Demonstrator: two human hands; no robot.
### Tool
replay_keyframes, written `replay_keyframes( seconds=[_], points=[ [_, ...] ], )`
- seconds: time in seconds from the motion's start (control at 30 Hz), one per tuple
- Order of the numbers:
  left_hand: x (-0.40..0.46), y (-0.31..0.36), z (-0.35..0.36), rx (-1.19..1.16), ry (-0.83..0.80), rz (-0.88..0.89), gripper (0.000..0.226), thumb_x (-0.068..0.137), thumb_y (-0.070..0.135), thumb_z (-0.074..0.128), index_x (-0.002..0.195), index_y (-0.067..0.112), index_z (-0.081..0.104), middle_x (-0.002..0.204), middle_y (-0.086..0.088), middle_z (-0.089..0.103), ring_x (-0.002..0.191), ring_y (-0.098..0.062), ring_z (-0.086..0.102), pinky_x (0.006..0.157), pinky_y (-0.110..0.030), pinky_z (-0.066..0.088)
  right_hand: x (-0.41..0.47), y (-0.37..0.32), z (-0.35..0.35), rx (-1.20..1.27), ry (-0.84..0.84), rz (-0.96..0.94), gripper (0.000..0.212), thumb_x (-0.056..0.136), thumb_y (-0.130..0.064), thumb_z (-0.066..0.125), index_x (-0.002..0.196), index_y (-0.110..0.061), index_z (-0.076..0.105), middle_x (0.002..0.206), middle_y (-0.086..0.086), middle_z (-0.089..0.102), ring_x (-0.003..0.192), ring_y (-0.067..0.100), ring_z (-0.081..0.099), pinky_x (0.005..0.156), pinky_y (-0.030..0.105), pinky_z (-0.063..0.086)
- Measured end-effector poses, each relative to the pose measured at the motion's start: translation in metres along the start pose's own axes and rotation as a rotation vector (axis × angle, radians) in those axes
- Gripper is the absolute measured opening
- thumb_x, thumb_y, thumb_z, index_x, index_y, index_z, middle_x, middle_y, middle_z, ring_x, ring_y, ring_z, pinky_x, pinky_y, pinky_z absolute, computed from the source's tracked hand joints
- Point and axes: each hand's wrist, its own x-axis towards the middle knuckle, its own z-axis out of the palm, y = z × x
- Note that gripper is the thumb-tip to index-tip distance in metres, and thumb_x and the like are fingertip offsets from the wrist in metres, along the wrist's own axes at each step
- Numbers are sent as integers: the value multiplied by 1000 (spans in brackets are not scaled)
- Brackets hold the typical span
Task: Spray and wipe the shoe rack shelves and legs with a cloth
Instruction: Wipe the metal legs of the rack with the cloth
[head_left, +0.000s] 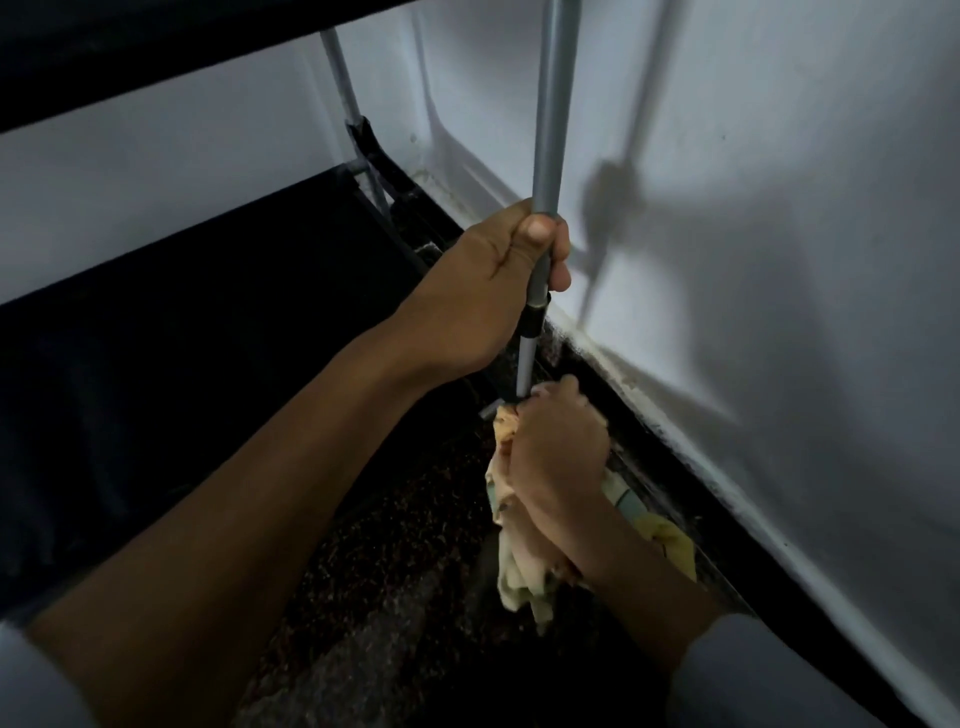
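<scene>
We see open floor (395, 545) at lower centre | white wall (753, 260) closes the right | dark shelf (182, 338) blocks the left | grey leg (550, 104) stands upright at top centre

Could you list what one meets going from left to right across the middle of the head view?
Black fabric shelf → left hand gripping the grey leg of the rack → white wall. The right hand, holding the cloth, sits lower down on the same leg, so it is left out.
</scene>
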Motion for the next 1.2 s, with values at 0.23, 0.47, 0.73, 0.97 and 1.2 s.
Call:
replay_keyframes(
  seconds=[0.23,0.47,0.73,0.97,1.2],
  points=[
    [-2,5,0,48,17,-12,31,104,22,24,84,22,48,87,-3,55,71,-8,46,59,-10,40,2,22,12,-58,-60,-68,38,97,-36,49,129,-16,51,124,5,46,107,20,53,71,28,40],
    [-26,15,-2,209,49,-115,31,101,18,37,130,23,42,132,-6,52,124,-16,49,103,-28,41,-30,32,-36,20,-252,-166,30,101,-25,38,120,-15,58,125,10,50,109,28,58,85,35,47],
    [-110,88,-10,384,110,-183,33,93,37,38,123,28,48,124,8,55,117,-7,53,96,-14,42,-77,28,-104,266,-82,-137,31,100,-18,32,123,-19,53,127,3,47,110,20,55,90,30,44],
    [-168,186,-19,311,259,-237,32,89,47,30,107,34,53,114,10,58,93,-11,66,71,-17,52,-118,4,-222,479,139,-328,31,101,-20,34,122,-22,56,125,0,45,105,21,55,87,29,44],
    [-210,276,-24,173,350,-339,66,80,67,22,111,23,60,106,-6,66,101,-22,61,77,-29,49,-205,-27,-350,752,388,-593,34,96,-28,42,128,-35,52,126,-6,43,106,20,54,86,26,39]
  ],
)
